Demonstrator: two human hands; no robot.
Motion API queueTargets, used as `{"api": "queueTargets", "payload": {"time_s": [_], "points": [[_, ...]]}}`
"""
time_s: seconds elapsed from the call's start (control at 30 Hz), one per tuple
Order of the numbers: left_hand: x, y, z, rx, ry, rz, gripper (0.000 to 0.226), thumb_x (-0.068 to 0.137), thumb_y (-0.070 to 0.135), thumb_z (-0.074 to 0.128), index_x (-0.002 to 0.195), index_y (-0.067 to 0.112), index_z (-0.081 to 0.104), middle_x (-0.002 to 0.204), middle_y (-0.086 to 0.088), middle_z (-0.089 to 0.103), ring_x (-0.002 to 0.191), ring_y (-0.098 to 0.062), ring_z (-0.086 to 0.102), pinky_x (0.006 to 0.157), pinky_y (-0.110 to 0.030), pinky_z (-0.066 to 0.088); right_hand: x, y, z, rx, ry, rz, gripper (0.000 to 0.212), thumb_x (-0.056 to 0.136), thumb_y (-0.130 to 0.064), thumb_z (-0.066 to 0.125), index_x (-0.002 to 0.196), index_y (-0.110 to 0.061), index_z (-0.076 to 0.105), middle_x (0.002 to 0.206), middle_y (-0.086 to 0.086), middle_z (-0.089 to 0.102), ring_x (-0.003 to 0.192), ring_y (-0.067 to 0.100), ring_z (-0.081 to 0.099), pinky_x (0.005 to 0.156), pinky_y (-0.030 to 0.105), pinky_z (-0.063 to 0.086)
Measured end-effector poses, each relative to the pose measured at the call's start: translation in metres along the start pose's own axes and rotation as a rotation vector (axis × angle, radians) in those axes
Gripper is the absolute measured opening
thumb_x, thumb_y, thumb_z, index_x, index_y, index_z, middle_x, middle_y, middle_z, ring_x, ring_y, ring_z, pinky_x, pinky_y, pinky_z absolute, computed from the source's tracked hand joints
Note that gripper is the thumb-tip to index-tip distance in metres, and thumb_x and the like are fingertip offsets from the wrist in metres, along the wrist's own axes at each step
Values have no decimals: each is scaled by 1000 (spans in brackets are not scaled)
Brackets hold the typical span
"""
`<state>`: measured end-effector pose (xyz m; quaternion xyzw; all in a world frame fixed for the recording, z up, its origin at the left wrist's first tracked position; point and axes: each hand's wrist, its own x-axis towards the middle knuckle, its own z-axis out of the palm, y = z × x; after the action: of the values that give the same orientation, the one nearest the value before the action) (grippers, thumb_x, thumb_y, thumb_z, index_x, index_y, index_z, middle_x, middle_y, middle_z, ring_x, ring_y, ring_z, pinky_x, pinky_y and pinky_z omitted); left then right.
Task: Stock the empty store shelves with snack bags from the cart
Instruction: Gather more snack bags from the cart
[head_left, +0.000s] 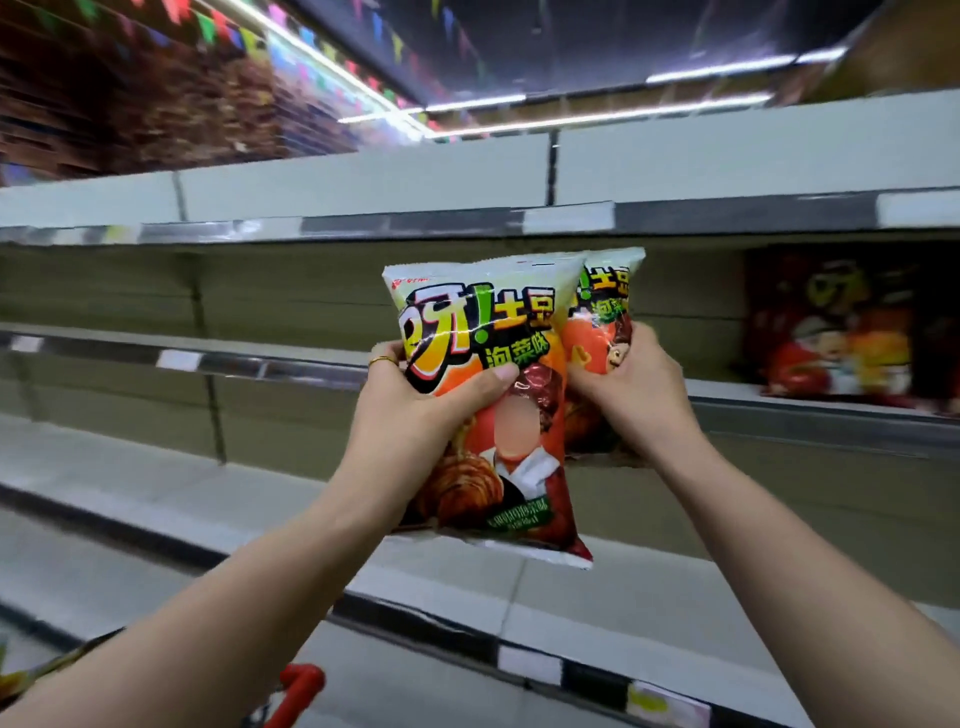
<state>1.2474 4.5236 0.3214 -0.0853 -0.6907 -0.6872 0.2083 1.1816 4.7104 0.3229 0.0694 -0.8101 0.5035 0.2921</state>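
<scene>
Front snack bag (467, 322) reads "呀!土豆", "泡菜味"; rear snack bag (597, 332) shows "土豆".

1 gold ring (383, 361) on the left hand (410, 410).

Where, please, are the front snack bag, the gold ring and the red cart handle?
front snack bag (470, 332), head view, on its printed lettering.
gold ring (383, 360), head view, on the visible band.
red cart handle (300, 685), head view, on its curved red grip.
</scene>
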Motion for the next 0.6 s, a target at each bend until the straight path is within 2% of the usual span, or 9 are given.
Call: {"api": "queueTargets", "payload": {"time_s": [0.13,0.23,0.33,0.43,0.53,0.6], "points": [[11,10,47,-5,-122,-19,82,40,46,84,108,23,46,96,5,71,85,-15,71,84,-41,55,18,18,-55,-118,45,72,65,58,-56,77,107,-15,61,100,1,67,92,18,62,70,25,40],[20,14,80,-57,-205,-77,75,43,39,86,104,18,48,96,-3,71,80,-20,72,80,-42,57,37,33,-88,-151,58,131,77,43,-70,76,93,-13,66,91,3,70,87,19,66,73,29,49],[30,18,109,-85,-270,-136,58,58,25,85,102,14,50,93,-9,72,72,-22,72,65,-33,58,63,49,-110,-136,32,208,43,61,-49,80,79,-12,66,86,4,71,84,22,67,79,32,53],[46,20,134,-61,-294,-150,52,60,25,85,102,9,58,88,-12,73,68,-23,71,61,-31,57,96,65,-118,-90,-2,269,42,64,-46,79,83,-10,68,86,6,70,82,22,67,86,36,53],[65,20,156,-11,-306,-164,68,54,32,87,110,3,61,89,-13,74,68,-23,72,59,-29,55,125,76,-117,-56,-13,281,43,68,-42,78,91,-9,64,96,10,68,89,24,65,83,33,53],[77,20,169,11,-288,-170,54,60,29,86,103,4,65,86,-13,74,67,-24,71,63,-31,57,143,84,-113,-24,-29,311,40,72,-37,76,95,-8,60,94,12,66,87,26,65,75,32,53]]}}
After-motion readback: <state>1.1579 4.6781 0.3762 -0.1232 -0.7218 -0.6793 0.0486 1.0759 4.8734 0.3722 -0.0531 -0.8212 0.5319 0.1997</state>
